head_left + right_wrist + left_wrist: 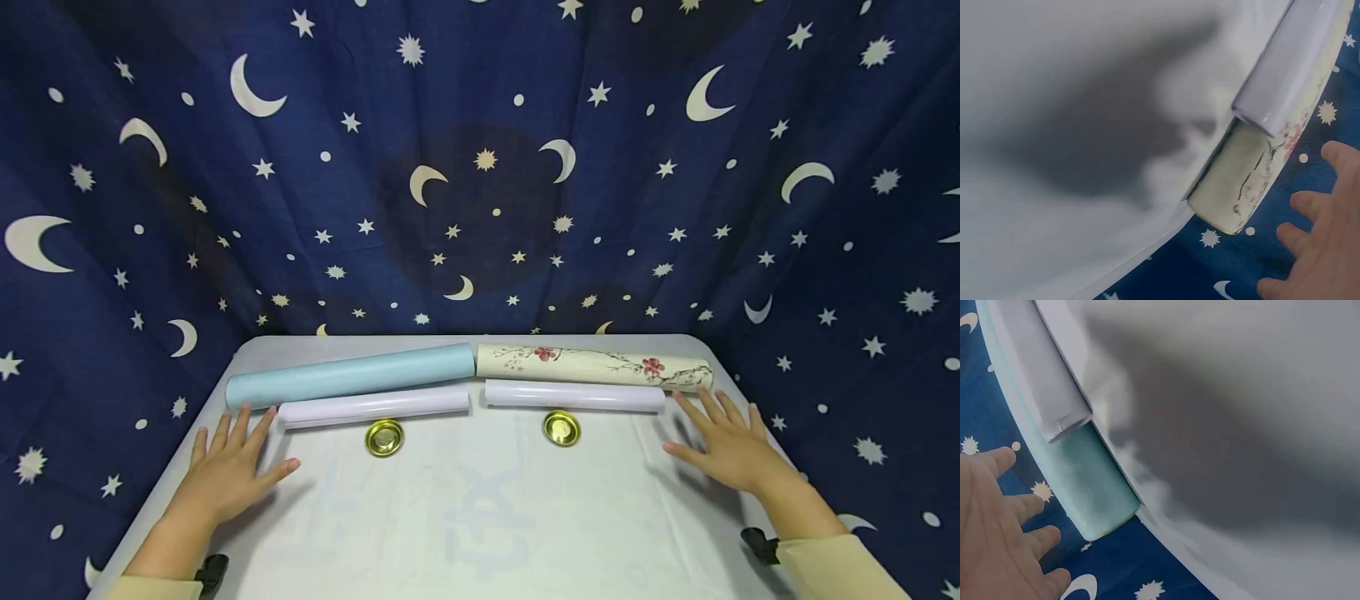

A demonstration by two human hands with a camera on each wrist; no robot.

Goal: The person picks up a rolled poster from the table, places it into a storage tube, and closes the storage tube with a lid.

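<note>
My left hand (223,475) is spread over the table's left side, holding nothing, its fingertips close to a light blue roll (352,376) and a white roll (375,407) in front of it. On the right side my right hand (731,446) is likewise spread and holds nothing. Nearest to it are the ends of a cream roll with red blossoms (592,365) and a second white roll (573,395). Two small gold dishes lie in front of the white rolls, the left dish (384,437) and the right dish (562,427). Both wrist views show fingers spread apart beside the roll ends.
The table (600,517) has a white cover with rounded far corners and faint bluish marks (487,517) near the middle. A dark blue curtain (480,167) with moons and stars hangs behind it and along both sides.
</note>
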